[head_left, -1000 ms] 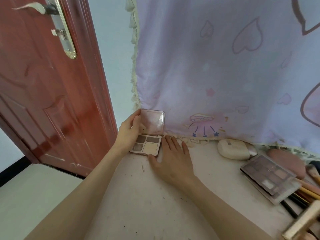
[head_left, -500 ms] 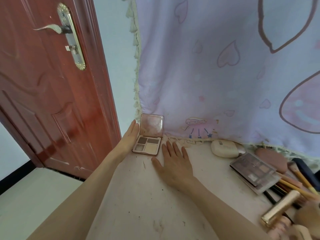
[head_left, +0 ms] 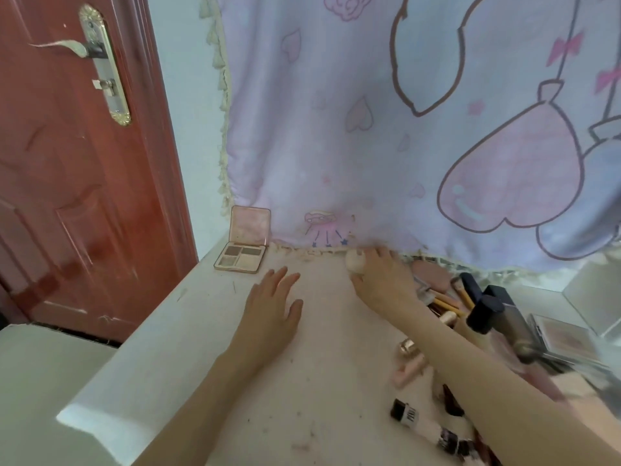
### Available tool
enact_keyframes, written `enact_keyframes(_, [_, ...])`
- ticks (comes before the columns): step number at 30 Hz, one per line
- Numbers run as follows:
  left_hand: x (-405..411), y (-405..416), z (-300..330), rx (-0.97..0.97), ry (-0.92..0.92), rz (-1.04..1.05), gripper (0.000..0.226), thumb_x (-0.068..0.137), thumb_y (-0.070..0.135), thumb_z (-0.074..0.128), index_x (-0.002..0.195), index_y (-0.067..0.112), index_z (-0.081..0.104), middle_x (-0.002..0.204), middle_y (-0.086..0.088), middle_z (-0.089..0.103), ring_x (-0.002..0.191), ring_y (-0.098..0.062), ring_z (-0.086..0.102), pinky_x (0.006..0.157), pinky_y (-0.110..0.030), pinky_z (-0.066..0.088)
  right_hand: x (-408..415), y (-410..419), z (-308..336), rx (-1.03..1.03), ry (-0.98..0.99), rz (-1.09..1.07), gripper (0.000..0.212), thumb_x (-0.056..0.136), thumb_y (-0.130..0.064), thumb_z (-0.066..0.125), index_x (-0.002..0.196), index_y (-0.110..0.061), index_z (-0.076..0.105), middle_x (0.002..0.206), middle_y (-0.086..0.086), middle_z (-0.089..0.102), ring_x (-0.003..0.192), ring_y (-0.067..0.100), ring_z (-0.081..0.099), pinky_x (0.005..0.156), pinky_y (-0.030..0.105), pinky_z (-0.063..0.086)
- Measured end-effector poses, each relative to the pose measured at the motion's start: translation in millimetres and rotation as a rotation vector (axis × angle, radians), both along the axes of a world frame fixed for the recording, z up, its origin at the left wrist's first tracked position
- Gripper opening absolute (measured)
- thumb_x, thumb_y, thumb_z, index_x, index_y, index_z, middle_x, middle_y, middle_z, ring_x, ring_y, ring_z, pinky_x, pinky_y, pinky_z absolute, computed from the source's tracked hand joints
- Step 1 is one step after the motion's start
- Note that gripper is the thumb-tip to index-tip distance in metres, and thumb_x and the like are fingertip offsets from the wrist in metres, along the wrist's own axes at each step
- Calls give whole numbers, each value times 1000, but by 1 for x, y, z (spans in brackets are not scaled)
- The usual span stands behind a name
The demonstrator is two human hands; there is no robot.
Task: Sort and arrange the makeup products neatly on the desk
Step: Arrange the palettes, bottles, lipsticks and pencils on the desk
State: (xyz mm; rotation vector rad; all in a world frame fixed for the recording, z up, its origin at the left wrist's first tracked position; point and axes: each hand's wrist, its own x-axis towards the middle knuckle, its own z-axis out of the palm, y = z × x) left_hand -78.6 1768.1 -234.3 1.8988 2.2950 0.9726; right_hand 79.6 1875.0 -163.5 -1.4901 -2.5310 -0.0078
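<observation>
The left hand lies flat, fingers spread, on the pale desk. The right hand grips a cream oval compact near the open four-pan eyeshadow palette at the desk's back edge.

Left arm: reaching forward from the lower left, bare forearm stretching up the middle of the view.
Left hand: lying palm down, fingers straight and slightly spread, thumb sticking out to the right, holding nothing.
Right arm: crossing in from the lower right corner, forearm angling up and to the left.
Right hand: reaching farther forward than the left, back facing up, fingers curling over a small pale object.
</observation>
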Motion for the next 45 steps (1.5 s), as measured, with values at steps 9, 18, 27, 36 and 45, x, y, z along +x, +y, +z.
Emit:
enact_keyframes(9, [10, 0, -3, -209, 161, 38, 50, 94, 46, 24, 139, 28, 35, 152, 7, 23, 142, -10, 12, 115, -32, 2, 33, 9, -9, -163, -137, -206, 54, 92, -31, 47, 134, -2, 30, 136, 22, 37, 124, 37, 37, 101, 41, 32])
enact_keyframes(18, [4, -2, 1, 52, -260, -12, 51, 86, 50, 42, 133, 27, 43, 136, 11, 45, 128, -9, 39, 110, -29, 26, -6, -15, 2, -20, 405, 7, 65, 82, -39, 59, 137, -13, 35, 128, 11, 44, 120, 31, 38, 98, 39, 34])
enact_keyframes(27, [-2, -11, 16, 330, -715, -24, 101, 63, 39, 77, 143, 33, 14, 145, 25, 20, 133, 2, 25, 106, -26, 28, -70, -59, -27, -879, 1544, 60, 30, 89, -34, 60, 97, -6, 66, 80, 5, 53, 71, 15, 49, 73, 32, 46])
enact_keyframes(36, [-1, -11, 14, 375, -512, -30, 76, 72, 14, 77, 136, 19, 37, 134, 13, 44, 124, 2, 38, 102, -8, 29, -68, -58, -45, -861, 1388, 254, 30, 81, -42, 55, 88, -18, 72, 74, -13, 65, 77, 7, 57, 73, 17, 43])
enact_keyframes(45, [-4, -15, 15, 517, -429, 156, 39, 77, 5, 71, 84, 36, 48, 82, 16, 57, 82, 9, 50, 73, -2, 35, -68, -55, -52, -1057, 1606, 205, 50, 82, -46, 60, 104, -1, 61, 107, 19, 65, 100, 26, 64, 89, 31, 51])
